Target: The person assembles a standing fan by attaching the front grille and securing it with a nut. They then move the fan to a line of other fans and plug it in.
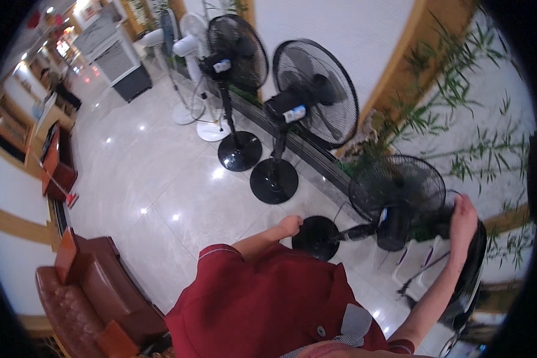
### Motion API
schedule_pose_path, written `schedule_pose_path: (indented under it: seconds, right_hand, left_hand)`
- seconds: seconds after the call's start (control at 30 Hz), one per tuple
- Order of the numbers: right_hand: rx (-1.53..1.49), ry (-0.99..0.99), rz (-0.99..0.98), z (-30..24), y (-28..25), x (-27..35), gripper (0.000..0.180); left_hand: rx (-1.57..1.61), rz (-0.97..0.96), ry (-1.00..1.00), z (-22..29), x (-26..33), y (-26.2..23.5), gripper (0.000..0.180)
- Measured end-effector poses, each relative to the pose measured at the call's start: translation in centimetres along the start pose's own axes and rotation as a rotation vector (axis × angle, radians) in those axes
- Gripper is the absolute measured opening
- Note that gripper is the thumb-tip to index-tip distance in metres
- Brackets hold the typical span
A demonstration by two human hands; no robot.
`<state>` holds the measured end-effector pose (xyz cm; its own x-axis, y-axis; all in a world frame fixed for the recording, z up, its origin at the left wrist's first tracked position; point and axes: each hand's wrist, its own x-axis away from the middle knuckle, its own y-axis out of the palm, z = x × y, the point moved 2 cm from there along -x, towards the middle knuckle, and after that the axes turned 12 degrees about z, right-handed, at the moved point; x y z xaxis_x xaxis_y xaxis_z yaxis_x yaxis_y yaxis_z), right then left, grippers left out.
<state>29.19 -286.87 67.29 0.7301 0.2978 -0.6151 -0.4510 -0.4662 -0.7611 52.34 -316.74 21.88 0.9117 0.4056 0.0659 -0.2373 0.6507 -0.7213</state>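
A black standing fan point(394, 230) is just in front of me to the right, its round base point(316, 238) on the tiled floor. My left hand point(290, 225) is closed beside the left rim of that base, with nothing visible in its fingers. At the right edge of the same fan's wire cage point(397, 185), my right hand point(464, 218) has its fingers curled, seemingly around the rim. A dark cord with a loose end point(404, 289) dangles below the fan head.
Two more black standing fans point(274, 179) point(240, 149) and white fans point(188, 110) line the planter edge. Bamboo plants point(453, 89) grow along the right wall. A large air cooler point(116, 62), brown leather sofa point(95, 286) and red-headed broom point(71, 198) are leftward. Far off stands a person point(59, 86).
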Motion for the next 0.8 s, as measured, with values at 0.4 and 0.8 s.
schedule_pose_path:
  seconds: [0.4, 0.8]
  right_hand:
    - [0.279, 0.188, -0.161, 22.7, 19.2, 26.1, 0.022]
    - [-1.051, 1.078, -0.683, 1.2, 29.4, 30.5, 0.015]
  left_hand:
    - [-0.349, -0.338, -0.626, -17.1, 10.7, -3.7, 0.027]
    - [-0.276, -0.341, -0.233, -9.9, 3.1, 0.0, 0.023]
